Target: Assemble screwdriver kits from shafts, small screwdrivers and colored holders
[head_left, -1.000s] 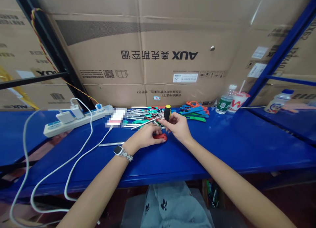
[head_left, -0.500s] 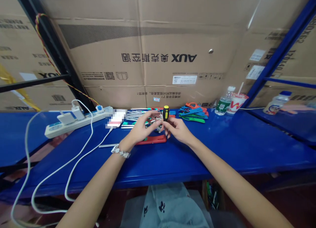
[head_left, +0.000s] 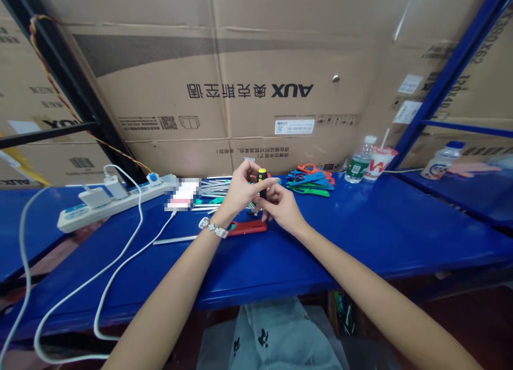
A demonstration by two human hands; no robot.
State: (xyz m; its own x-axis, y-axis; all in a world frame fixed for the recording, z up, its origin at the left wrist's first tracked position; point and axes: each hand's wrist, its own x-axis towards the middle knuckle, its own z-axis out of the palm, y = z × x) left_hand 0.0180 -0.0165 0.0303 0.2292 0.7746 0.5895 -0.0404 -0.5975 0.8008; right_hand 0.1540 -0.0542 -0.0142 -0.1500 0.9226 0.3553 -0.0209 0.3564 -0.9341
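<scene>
**Both hands meet at the yellow-and-black screwdriver**

Your right hand (head_left: 285, 207) has its fingers closed on the screwdriver (head_left: 262, 191), which stands roughly upright above the tabletop (head_left: 320, 241), yellow end up. Its lower end is hidden by your fingers. Your left hand (head_left: 240, 188) meets it from the other side, thumb across the handle and fingers curled near its top; you cannot tell from this view whether they grip it or only touch.

Just on your side of the hands, a red plastic piece (head_left: 250, 228) lies flat on the tabletop, running toward your left wrist. A metal rod (head_left: 174, 240) shows on the other side of that wrist. Beyond your hands is a pile of metal rods (head_left: 216, 187), partly covered by your left hand. To the right of it sits a heap of blue, orange and green plastic pieces (head_left: 310, 180). Farther right, a green-labelled bottle (head_left: 356, 167) stands just beside a red-and-white cup (head_left: 380, 164).
</scene>
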